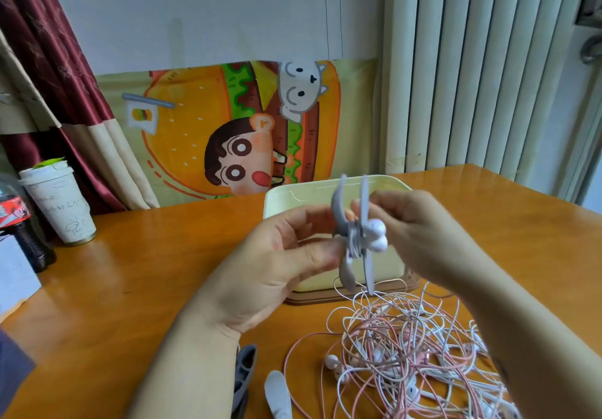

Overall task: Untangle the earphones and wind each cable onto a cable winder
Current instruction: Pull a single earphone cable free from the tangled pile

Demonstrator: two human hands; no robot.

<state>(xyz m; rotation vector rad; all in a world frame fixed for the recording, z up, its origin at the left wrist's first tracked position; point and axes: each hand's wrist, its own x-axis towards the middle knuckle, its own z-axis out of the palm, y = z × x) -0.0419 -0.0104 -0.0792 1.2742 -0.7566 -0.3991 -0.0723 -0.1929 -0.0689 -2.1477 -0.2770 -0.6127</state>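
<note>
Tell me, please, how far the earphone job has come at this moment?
Nearly done: one white cable is wrapped on the grey winder, its earbuds beside the wraps. In hand: left hand and right hand both hold that winder above the table. To do: the tangle of pink and white cables is knotted, and a spare grey winder and a white winder lie unused.

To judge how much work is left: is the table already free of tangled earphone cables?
No, a heap of tangled pink and white cables lies on the table, below the grey winder.
</note>
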